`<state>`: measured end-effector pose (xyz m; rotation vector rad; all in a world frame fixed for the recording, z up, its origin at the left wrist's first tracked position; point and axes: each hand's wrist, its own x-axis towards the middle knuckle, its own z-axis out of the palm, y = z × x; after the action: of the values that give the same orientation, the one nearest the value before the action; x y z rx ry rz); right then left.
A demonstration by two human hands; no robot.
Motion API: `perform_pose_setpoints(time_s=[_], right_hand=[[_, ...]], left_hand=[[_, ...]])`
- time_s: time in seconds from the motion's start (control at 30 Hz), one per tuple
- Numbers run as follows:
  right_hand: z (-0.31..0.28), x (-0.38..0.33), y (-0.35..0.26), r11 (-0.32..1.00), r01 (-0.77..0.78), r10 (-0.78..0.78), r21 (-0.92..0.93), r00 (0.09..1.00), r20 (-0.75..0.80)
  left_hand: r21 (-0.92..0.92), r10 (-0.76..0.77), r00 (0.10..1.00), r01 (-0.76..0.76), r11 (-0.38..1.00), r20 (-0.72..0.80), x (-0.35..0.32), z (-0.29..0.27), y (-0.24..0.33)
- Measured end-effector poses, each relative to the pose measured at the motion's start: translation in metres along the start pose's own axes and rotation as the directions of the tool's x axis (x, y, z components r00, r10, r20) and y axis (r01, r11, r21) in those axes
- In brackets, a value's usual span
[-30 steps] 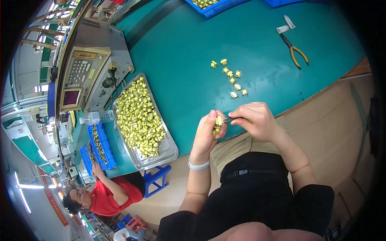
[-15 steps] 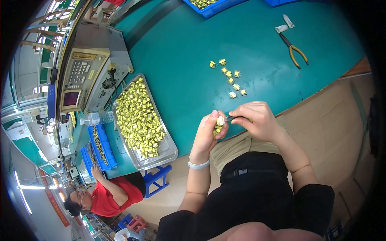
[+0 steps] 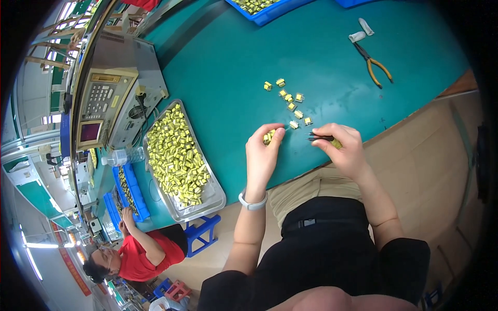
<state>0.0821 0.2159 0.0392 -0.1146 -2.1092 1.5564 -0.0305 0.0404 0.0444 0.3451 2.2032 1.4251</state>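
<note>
- Lying in the curled left hand (image 3: 262, 158), partly hidden: small yellow components (image 3: 268, 136), count uncertain. Thumb and forefinger close together at the tips.
- Right hand (image 3: 346, 147) pinches dark tweezers (image 3: 320, 138), tips pointing left toward the left hand, parted from each other and gripping no component.
- Yellow-green patch under the right fingers: possibly the tweezers' handle or a component; view too small to be sure.
- Just beyond the fingertips, nine loose components (image 3: 299, 114) scattered on the green worktable (image 3: 223, 78); nearest one sits between the two hands.
- Left of the left hand: metal tray (image 3: 212, 195), heaped with like pieces.
- Far right: orange-handled pliers (image 3: 369, 60), two white finger-shaped covers (image 3: 357, 37) near their nose.
- Top edge: blue bin (image 3: 270, 15) of yellow pieces.
- Left side: benchtop instrument (image 3: 106, 106), clear bottle (image 3: 127, 156), co-worker in red (image 3: 150, 254), hands at blue trays (image 3: 136, 189).
</note>
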Motion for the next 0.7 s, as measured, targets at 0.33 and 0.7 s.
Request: perform_pose_setpoints(time_s=[0.33, 0.7], right_hand=[[-0.005, 0.0, 0.003, 1.0, 0.005, -0.005, -0.01, 1.0, -0.025], [-0.002, 0.0, 0.001, 1.0, -0.023, 0.023, -0.02, 1.0, -0.007]], left_hand=[[0.567, 0.271, 0.95, -0.14, 0.812, -0.153, 0.0, 0.033, 0.016], [0.464, 0.328, 0.933, -0.228, 0.856, -0.147, -0.006, 0.041, 0.005]])
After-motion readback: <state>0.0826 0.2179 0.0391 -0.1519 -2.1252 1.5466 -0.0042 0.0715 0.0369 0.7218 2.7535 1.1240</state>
